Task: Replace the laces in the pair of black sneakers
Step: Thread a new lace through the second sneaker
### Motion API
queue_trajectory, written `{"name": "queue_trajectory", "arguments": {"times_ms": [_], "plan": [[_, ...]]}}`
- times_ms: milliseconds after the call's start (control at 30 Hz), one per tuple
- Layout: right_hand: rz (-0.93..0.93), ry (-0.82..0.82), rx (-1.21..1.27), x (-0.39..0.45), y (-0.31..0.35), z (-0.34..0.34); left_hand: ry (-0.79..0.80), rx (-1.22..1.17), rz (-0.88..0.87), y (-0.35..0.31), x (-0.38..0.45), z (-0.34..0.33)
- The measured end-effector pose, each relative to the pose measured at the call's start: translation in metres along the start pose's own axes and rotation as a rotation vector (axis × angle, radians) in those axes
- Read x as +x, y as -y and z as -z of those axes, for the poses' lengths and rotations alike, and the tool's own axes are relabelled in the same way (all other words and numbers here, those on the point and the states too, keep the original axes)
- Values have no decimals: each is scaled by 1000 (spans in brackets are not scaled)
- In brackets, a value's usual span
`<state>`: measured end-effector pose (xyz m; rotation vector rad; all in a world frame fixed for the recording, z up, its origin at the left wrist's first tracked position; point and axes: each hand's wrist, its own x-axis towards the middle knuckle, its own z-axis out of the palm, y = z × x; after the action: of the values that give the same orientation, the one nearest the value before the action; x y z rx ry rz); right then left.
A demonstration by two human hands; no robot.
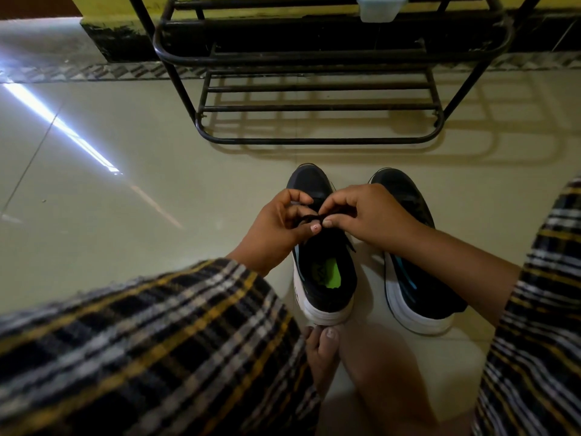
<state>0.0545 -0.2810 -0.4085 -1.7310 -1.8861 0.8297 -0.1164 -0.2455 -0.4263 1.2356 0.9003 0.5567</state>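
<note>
Black sneakers (325,272) sit paired on floor (157,171) w/ rack (314,99) beyond. Left hand (276,225) & right hand (364,215) both pinch the dark lace (309,218) over left shoe's eyelets. Looks early on; right shoe (415,278) seemingly untouched.

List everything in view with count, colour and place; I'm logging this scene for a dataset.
black sneakers with white soles: two, side by side on the floor, toes toward the rack; the left one shows a green insole.
black lace: one, dark, pinched over the left sneaker.
black metal shoe rack: one, against the far wall.
pale plastic container: one, on the rack's upper shelf.
cream tiled floor: under everything.
plaid cloth: black, yellow and white, over both knees.
bare feet: behind the left sneaker's heel.
hands: left hand and right hand, both pinching the lace.
</note>
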Motion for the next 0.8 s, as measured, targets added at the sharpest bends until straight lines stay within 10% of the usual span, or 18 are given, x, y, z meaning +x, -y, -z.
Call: {"name": "queue_trajectory", "arguments": {"times_ms": [300, 800], "plan": [[-19, -54, 64, -6, -4, -15, -192, 619, -306, 3, -4, -15], [9, -108, 47, -13, 3, -17, -158, 756, -306, 7, -1, -18]]}}
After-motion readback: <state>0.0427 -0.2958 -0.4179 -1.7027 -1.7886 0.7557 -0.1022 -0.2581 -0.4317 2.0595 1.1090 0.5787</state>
